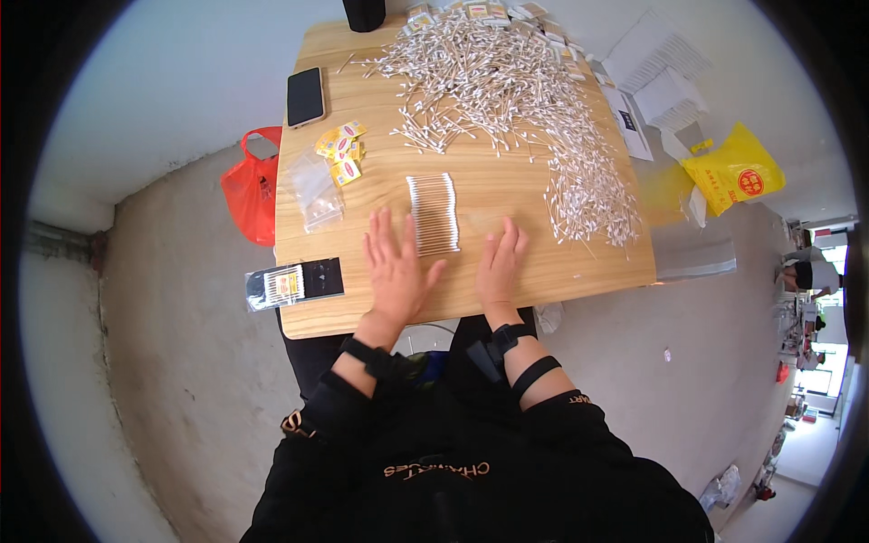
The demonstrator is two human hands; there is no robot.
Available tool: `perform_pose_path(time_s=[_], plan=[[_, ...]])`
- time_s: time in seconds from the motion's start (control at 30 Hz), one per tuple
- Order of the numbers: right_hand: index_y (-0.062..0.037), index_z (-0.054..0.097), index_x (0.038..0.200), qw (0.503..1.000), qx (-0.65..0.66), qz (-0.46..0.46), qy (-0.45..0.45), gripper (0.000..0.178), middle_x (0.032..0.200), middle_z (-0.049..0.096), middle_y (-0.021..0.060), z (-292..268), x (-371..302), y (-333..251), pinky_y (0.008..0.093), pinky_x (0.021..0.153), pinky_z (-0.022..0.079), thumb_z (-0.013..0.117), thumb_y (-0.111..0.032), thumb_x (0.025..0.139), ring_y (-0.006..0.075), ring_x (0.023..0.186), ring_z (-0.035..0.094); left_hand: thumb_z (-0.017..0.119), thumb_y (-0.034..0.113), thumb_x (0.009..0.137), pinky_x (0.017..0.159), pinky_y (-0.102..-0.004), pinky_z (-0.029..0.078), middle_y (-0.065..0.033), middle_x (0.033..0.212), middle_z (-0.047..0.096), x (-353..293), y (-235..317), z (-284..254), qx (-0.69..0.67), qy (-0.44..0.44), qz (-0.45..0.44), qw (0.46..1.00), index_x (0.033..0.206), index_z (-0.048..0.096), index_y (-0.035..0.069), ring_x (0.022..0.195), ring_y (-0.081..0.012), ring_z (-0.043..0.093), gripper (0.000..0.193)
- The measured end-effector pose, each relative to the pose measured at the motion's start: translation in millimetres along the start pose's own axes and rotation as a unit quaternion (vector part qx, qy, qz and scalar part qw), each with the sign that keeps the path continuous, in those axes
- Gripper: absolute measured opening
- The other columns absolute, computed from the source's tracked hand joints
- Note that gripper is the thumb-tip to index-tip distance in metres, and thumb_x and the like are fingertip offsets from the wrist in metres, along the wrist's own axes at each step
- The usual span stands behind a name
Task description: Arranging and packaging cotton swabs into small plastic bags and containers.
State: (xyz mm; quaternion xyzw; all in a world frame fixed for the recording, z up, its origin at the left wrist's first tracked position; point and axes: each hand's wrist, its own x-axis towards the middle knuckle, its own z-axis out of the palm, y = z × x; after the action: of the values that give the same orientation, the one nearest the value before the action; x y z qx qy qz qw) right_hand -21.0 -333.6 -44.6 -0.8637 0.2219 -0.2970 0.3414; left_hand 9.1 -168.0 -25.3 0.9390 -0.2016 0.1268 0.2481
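On the wood-grained table (552, 271), a neat row of cotton swabs (434, 213) lies flat, with the left hand (398, 278) spread open just beside its left edge and the right hand (500, 267) loosely open, a little apart from its right

The 2 bare forearms (369, 350) reach forward. The left hand (398, 276) is palm down, fingers spread; the right hand (501, 267) has its fingers close together, loosely curled.

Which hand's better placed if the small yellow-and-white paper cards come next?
Left, likely: the bare left hand is nearer the cards; the bare right hand sits right of the aligned white-tipped cotton swabs.
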Motion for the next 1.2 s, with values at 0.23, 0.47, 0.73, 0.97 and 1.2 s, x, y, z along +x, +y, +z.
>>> perform_pose_path(time_s=[0.23, 0.47, 0.73, 0.97, 1.2], plan=[[-0.0006, 0.04, 0.133, 0.998, 0.039, 0.024, -0.039, 0.044, 0.125, 0.041, 0.0228, -8.7, 2.7, -0.6, 0.0442, 0.096, 0.039, 0.047, -0.021, 0.095, 0.0402, 0.115, 0.044, 0.064, 0.06, 0.075, 0.113, -0.0564, 0.008, -0.0248, 0.153, 0.014, 4.1, 30.1, 30.9, 0.057, -0.117, -0.025, 0.991, 0.146, 0.031, 0.008, 0.143, -0.0396, 0.008, 0.094], [-0.0004, 0.039, 0.133, 0.997, 0.064, 0.006, -0.029, 0.045, 0.123, 0.042, 0.0231, -5.2, 9.0, 6.2, 0.0444, 0.096, 0.039, 0.048, -0.02, 0.094, 0.0405, 0.113, 0.045, 0.059, 0.056, 0.081, 0.113, -0.0552, 0.009, -0.025, 0.153, 0.015, -2.1, 28.4, 36.6, 0.077, -0.079, 0.003, 0.994, 0.146, 0.032, 0.009, 0.143, -0.0407, 0.009, 0.084], [-0.0006, 0.038, 0.137, 0.997, -0.009, 0.047, -0.068, 0.048, 0.126, 0.043, 0.0287, -16.7, 7.8, 8.5, 0.0494, 0.1, 0.036, 0.048, -0.024, 0.096, 0.0448, 0.117, 0.042, 0.066, 0.044, 0.079, 0.112, -0.0562, 0.014, -0.0235, 0.147, 0.03, -10.5, 31.9, 34.4, -0.014, -0.055, 0.086, 0.995, 0.137, 0.032, -0.003, 0.139, -0.0397, 0.025, 0.082], [-0.0007, 0.041, 0.133, 0.996, 0.088, 0.015, -0.022, 0.047, 0.119, 0.048, 0.025, -9.0, -1.9, -4.7, 0.0454, 0.094, 0.04, 0.052, -0.021, 0.092, 0.0419, 0.109, 0.048, 0.057, 0.045, 0.084, 0.115, -0.0536, 0.005, -0.0186, 0.151, 0.026, -23.3, 37.8, 13.4, 0.047, -0.124, 0.054, 0.99, 0.146, 0.02, -0.003, 0.144, -0.0318, 0.017, 0.087], [-0.0002, 0.042, 0.13, 0.997, 0.053, 0.038, -0.029, 0.047, 0.118, 0.05, 0.0248, -17.2, 9.3, -0.5, 0.0455, 0.093, 0.041, 0.053, -0.023, 0.09, 0.0424, 0.108, 0.049, 0.054, 0.042, 0.086, 0.115, -0.0548, 0.007, -0.0213, 0.148, 0.03, -21.1, 40.4, 25.3, 0.038, -0.13, 0.082, 0.987, 0.144, 0.024, -0.005, 0.141, -0.0379, 0.019, 0.079]])
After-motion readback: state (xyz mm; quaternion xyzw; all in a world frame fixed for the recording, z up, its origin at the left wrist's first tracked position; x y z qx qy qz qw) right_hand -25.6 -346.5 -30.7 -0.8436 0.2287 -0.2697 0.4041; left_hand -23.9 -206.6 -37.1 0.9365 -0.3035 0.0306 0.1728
